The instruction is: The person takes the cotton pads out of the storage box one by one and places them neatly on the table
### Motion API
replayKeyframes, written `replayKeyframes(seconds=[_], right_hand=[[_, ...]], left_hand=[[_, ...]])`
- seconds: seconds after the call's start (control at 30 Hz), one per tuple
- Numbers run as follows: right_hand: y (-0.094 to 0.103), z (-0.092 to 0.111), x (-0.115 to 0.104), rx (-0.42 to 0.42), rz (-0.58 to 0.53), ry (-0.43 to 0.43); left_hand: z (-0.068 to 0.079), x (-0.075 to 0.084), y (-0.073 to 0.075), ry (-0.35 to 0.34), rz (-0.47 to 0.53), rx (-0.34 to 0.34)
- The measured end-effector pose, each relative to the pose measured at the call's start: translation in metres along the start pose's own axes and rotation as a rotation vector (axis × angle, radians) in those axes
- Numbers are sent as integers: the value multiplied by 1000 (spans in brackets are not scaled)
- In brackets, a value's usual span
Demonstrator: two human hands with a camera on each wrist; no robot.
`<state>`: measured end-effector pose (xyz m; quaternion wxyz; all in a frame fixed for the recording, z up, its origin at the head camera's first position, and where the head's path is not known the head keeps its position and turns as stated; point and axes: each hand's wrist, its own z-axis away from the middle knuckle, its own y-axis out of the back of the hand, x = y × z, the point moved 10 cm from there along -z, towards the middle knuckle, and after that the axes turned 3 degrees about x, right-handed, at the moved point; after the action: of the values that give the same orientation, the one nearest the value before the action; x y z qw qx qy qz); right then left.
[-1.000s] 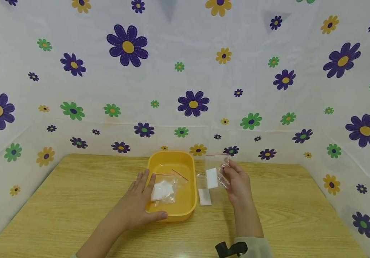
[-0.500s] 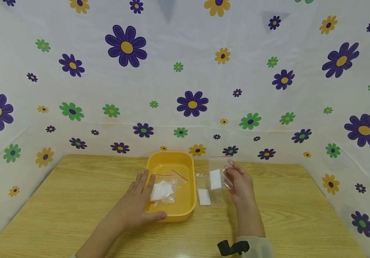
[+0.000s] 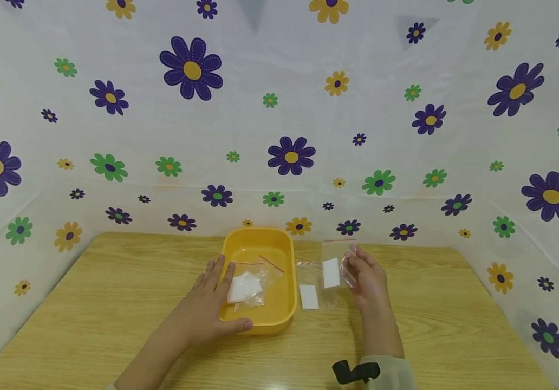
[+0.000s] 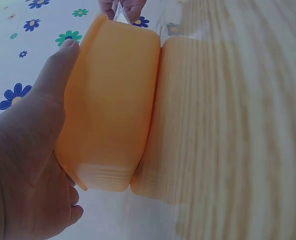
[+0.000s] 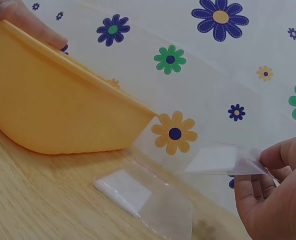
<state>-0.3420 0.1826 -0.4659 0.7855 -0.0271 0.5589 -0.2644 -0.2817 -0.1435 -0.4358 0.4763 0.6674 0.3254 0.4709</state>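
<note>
Right hand (image 3: 371, 281) and the clear bag (image 3: 334, 266) it pinches have shifted rightward, away from the yellow tray (image 3: 280, 306); bag held up near the table's (image 3: 455, 314) back edge. Second bag (image 3: 311, 275) lies just right of the tray, white slip (image 3: 309, 297) inside. Left hand (image 3: 202, 311) spread over tray's left rim, thumb at near-left corner. More bags (image 3: 247, 288) in tray's left half.

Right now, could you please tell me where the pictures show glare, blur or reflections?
Head view: a pale glare spot on the table, bottom edge; left wrist view: the table softly mirrors the tray, the wood grain blurred at right; right wrist view: bright glints on the lying bag, while the held bag looks faint against the flowered cloth.
</note>
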Motion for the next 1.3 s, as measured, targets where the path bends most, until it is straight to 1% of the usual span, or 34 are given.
replayKeyframes(seconds=[0.2,0.33,0.6,0.73,0.87,0.97,1.07,1.2,1.3], right_hand=[[2,-3,4,-4,5,-2],[7,-8,6,17,13,3],[12,-13,10,37,79,21],[5,-14,18,23,49,50],[-11,-14,32,-7,17,52],[-22,-12,40,-23,41,60],[-29,-10,43,-33,64,79],[-31,-9,43,-37,44,66],[-25,-10,40,-22,-8,43]], left_hand=[[1,0,1,12,10,-10],[1,1,0,21,17,-26],[-1,-1,-2,26,9,-21],[-1,-1,-3,29,10,-32],[0,-1,-2,28,8,-30],[0,-1,-2,24,5,-27],[0,-1,-2,19,1,-21],[-1,-2,-2,17,-4,-16],[-1,-2,-2,19,-5,-20]])
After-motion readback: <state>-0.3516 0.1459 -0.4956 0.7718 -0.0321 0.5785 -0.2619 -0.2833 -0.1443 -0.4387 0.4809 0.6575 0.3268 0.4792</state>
